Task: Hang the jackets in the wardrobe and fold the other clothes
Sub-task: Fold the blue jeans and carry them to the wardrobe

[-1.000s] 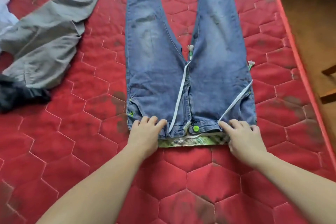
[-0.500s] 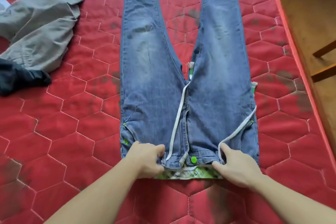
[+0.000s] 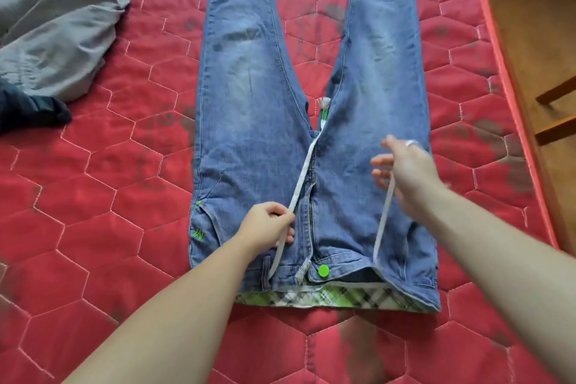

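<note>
A pair of blue jeans (image 3: pixel 249 121) lies flat, front side up, on a red quilted mattress (image 3: pixel 103 196) stitched in a hexagon pattern. The waistband is nearest the viewer and the two legs spread apart toward the top of the frame. A bright green button (image 3: pixel 323 270) sits at the waist, and a green and white plaid lining (image 3: pixel 339 300) shows along the open waistband edge.

The left hand (image 3: pixel 265 227) rests on the jeans just left of the zipper. Its fingers (image 3: pixel 282 212) are curled closed, pinching a white drawstring (image 3: pixel 304 174) that runs up the fly to a tasselled end at the crotch.

The right hand (image 3: pixel 408 171) is raised above the right thigh of the jeans, blurred, with its fingers (image 3: pixel 380 162) spread loosely. The other half of the white cord (image 3: pixel 382 221) rises from the waistband to this hand; whether the fingers actually grip it cannot be told. A ring (image 3: pixel 411 143) shows on one finger.

At the upper left of the mattress lies a crumpled grey garment (image 3: pixel 59 25), with a dark garment (image 3: pixel 28 112) touching its lower edge. A wooden floor (image 3: pixel 536 25) runs along the right side of the mattress.
</note>
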Motion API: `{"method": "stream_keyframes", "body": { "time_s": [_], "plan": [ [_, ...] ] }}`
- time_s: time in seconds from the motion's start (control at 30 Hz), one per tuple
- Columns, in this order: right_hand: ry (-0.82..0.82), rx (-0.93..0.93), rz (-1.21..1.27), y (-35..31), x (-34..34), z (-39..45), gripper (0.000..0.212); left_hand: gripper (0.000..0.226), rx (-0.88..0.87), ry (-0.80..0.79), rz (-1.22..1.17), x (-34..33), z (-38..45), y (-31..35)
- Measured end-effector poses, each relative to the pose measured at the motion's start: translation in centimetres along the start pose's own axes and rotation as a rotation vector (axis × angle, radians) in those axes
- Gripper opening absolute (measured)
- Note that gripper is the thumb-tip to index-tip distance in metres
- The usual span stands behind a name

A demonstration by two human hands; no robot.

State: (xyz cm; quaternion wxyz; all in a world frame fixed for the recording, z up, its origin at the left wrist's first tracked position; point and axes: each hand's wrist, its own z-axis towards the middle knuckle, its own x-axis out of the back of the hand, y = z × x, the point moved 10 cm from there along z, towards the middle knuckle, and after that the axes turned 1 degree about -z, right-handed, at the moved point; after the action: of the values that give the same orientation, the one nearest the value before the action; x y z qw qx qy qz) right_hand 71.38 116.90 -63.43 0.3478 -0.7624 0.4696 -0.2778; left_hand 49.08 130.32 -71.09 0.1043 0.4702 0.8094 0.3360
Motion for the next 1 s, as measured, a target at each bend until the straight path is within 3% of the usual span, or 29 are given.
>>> {"method": "stream_keyframes", "body": {
  "time_s": [0.17,0.27,0.37,0.4,0.47,0.53,0.63,0.67,0.77,0.83,0.9,1.0],
  "plan": [
    [-0.072,0.161,-0.137,-7.7,-1.9,2.1,0.035,0.010,0.050,-0.047,-0.066,0.2,0.2,-0.6],
    [-0.123,0.193,-0.242,-9.4,-2.9,4.0,0.028,0.012,0.084,-0.053,-0.105,0.2,0.7,-0.9],
    [-0.103,0.096,-0.581,-7.1,-2.3,6.7,0.015,0.012,0.114,-0.094,-0.091,0.0,1.3,-1.1],
    [-0.078,0.049,-0.721,-5.7,-1.7,7.3,0.020,0.012,0.129,-0.113,-0.083,0.0,1.4,-1.2],
    [-0.002,-0.011,-0.887,-3.2,-0.5,7.9,0.049,0.011,0.162,-0.174,-0.070,-0.2,1.6,-1.4],
    [0.123,0.112,-0.965,-3.4,0.0,7.0,0.052,0.010,0.184,-0.256,-0.066,-0.6,1.6,-1.1],
    [0.125,0.451,-0.940,-4.6,-2.7,4.8,0.018,0.020,0.170,-0.320,-0.135,-1.2,2.1,0.6],
    [0.030,0.422,-0.918,-3.7,-4.2,4.5,0.021,0.019,0.156,-0.318,-0.196,-1.5,2.5,1.4],
    [-0.297,-0.026,-0.719,1.8,-9.0,4.0,0.043,0.008,0.127,-0.292,-0.367,-2.1,3.5,3.5],
    [-0.317,-0.217,-0.475,2.9,-10.8,4.3,0.039,0.009,0.123,-0.278,-0.405,-2.3,3.8,3.9],
    [-0.301,-0.293,-0.277,2.6,-12.2,5.2,0.035,0.016,0.119,-0.299,-0.425,-2.1,3.8,3.8],
    [-0.310,-0.250,-0.414,1.6,-14.1,6.4,0.038,0.020,0.097,-0.358,-0.452,-1.2,3.6,3.6]
  ]
}}
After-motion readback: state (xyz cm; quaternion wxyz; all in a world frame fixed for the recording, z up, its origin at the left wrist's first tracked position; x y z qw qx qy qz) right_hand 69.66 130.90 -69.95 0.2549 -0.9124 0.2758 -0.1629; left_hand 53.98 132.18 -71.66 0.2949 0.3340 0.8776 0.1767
